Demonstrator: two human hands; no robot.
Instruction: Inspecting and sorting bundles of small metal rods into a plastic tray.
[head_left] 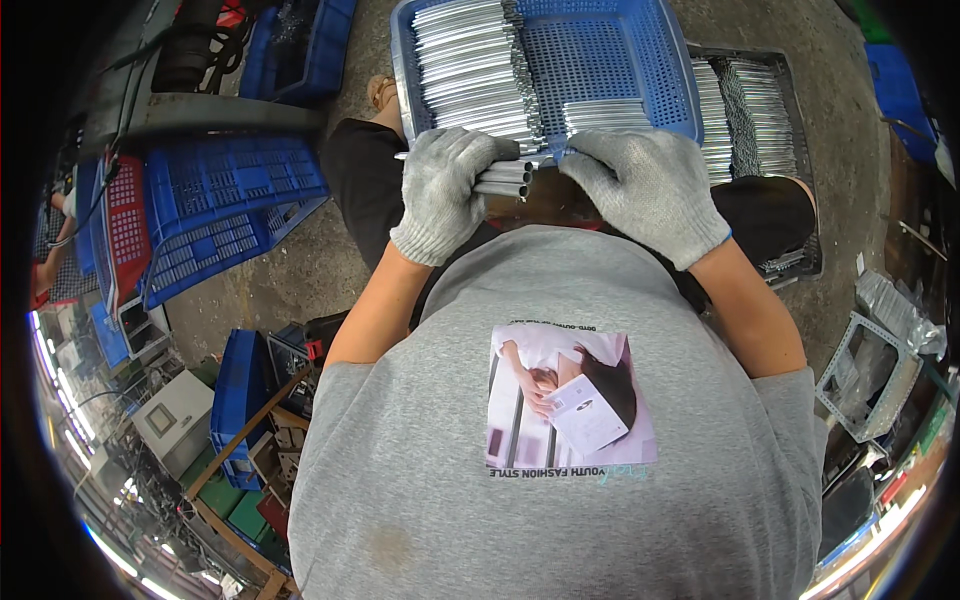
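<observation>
Both my hands wear grey knit gloves and are side by side at the near edge of a blue plastic basket [560,70]. My left hand [440,190] is closed around several short metal tubes [508,180], their open ends pointing right. To the right of those ends, my right hand [655,185] is bent with thumb and fingertips together; whatever they pinch, if anything, is hidden. Inside the basket, a long stack of shiny metal tubes [470,75] fills the left side. A smaller row of tubes [605,116] lies near its front, just beyond my right hand.
To the right of the basket stands a dark crate [808,130] with more metal tubes. Blue crates [235,190] and a red crate [125,225] are on the left. A metal frame [868,375] is at the right. My legs flank the basket over the concrete floor.
</observation>
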